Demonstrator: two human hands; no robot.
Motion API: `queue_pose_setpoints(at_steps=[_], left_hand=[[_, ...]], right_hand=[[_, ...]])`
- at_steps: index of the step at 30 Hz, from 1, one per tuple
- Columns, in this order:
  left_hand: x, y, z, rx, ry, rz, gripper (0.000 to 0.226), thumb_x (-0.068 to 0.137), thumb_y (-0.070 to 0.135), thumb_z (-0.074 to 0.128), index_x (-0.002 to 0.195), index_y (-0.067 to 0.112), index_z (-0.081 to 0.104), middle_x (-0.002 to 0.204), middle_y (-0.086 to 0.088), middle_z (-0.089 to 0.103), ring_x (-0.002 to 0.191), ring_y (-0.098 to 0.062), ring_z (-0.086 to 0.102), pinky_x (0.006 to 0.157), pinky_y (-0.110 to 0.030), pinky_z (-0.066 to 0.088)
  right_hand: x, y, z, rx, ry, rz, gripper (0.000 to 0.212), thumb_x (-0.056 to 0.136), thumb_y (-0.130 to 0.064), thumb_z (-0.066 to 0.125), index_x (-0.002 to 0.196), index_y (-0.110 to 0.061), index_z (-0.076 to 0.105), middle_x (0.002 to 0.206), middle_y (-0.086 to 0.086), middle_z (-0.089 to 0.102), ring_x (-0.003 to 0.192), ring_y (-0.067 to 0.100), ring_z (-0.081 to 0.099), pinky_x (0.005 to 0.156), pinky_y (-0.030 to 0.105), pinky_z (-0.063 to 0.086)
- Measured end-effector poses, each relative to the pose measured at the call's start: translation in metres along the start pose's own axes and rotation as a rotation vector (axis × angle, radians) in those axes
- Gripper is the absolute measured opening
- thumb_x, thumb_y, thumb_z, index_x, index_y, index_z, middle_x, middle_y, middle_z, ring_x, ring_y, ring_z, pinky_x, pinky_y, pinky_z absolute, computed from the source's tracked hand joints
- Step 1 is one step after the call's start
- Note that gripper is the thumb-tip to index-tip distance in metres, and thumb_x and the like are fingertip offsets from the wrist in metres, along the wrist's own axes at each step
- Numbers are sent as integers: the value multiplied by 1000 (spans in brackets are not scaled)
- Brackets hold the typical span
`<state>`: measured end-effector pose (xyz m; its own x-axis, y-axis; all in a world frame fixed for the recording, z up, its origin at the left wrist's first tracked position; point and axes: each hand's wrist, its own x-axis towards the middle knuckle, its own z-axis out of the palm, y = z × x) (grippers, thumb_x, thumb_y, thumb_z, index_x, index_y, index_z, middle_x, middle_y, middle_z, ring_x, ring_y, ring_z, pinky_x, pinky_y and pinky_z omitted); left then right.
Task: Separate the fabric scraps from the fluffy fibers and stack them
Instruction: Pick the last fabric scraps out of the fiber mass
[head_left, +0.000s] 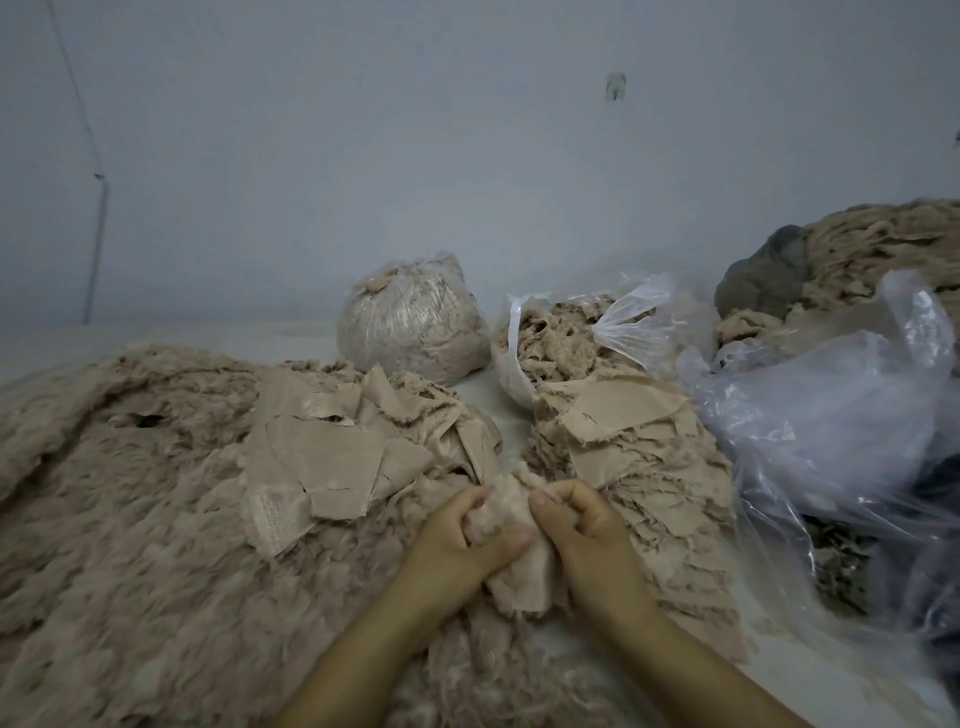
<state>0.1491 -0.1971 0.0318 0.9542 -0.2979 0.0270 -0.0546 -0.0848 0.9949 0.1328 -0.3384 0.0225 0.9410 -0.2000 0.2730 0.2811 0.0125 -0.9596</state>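
A beige scrap with fluffy fiber (511, 525) clinging to it is pinched between both hands at the lower middle. My left hand (457, 540) grips its left side and my right hand (582, 525) grips its right side, thumbs on top. A wide heap of loose fluffy fibers (130, 519) covers the left of the surface. Flat beige fabric scraps (332, 452) lie on that heap's right part. To the right of my hands stands a layered stack of fabric scraps (639, 441).
A tied clear bag of fibers (410, 322) and an open bag of scraps (561, 338) stand behind the piles. Large crumpled clear plastic bags (831, 415) fill the right side. More beige material and a grey cloth (763, 275) sit at the far right by the pale wall.
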Motion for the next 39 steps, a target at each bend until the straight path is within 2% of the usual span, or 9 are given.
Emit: queue_pose_setpoints(at_steps=[3,7,12,14,17,24,30,34,39], left_hand=[[7,-2,-2,-92,166,47,16,97,8,49,101,10,64,52,5,56,37,-7,46,36,-17,34],[5,-1,-4,-136,298,149,10,96,18,49,94,12,57,65,-3,53,39,-4,34,35,-17,26],[2,-8,8,215,89,156,32,80,29,73,107,26,56,84,3,59,74,-6,58,56,-9,43],[1,-7,8,131,113,162,3,88,14,64,88,17,62,69,5,57,62,-5,53,51,-12,41],[4,-5,-3,-118,225,70,20,97,8,48,78,9,54,40,9,36,32,-2,26,33,-14,23],[4,1,-6,-308,239,88,25,98,9,43,74,7,49,46,2,35,31,-3,18,32,-10,15],[2,6,-5,-350,152,174,30,98,12,43,69,5,46,45,-1,30,32,-5,16,35,-9,15],[6,7,-13,-362,240,148,38,99,11,40,61,7,42,45,-3,29,30,-6,16,36,-9,13],[7,8,-23,-139,260,118,34,99,14,43,66,5,43,41,2,31,31,-6,19,33,-13,17]], right_hand=[[2,-1,-3,65,97,27,22,94,-14,56,73,-7,50,65,12,50,61,19,44,55,29,38],[1,0,-3,78,117,67,22,93,-19,58,80,-3,53,69,12,46,64,22,40,59,32,36],[-5,0,3,122,23,17,24,96,-17,52,74,-6,54,61,3,51,56,12,47,51,20,41],[-4,0,2,145,85,6,24,97,-15,50,73,-9,53,59,-3,52,54,7,47,49,17,41],[4,0,-7,124,228,-22,26,97,-20,50,73,-16,56,58,-9,55,54,6,49,48,18,41],[17,-9,-19,70,282,-88,22,94,-21,57,76,-23,70,68,-7,68,59,5,60,52,18,49],[71,-53,-36,-168,167,-153,20,88,-17,67,72,-29,71,70,-20,70,63,-9,61,57,7,46],[106,-69,-56,-162,289,-86,21,91,-19,62,73,-11,70,74,10,67,70,17,58,63,23,45],[109,-75,-77,-1031,344,-85,38,92,-38,57,122,-15,53,127,16,49,116,33,45,88,39,39]])
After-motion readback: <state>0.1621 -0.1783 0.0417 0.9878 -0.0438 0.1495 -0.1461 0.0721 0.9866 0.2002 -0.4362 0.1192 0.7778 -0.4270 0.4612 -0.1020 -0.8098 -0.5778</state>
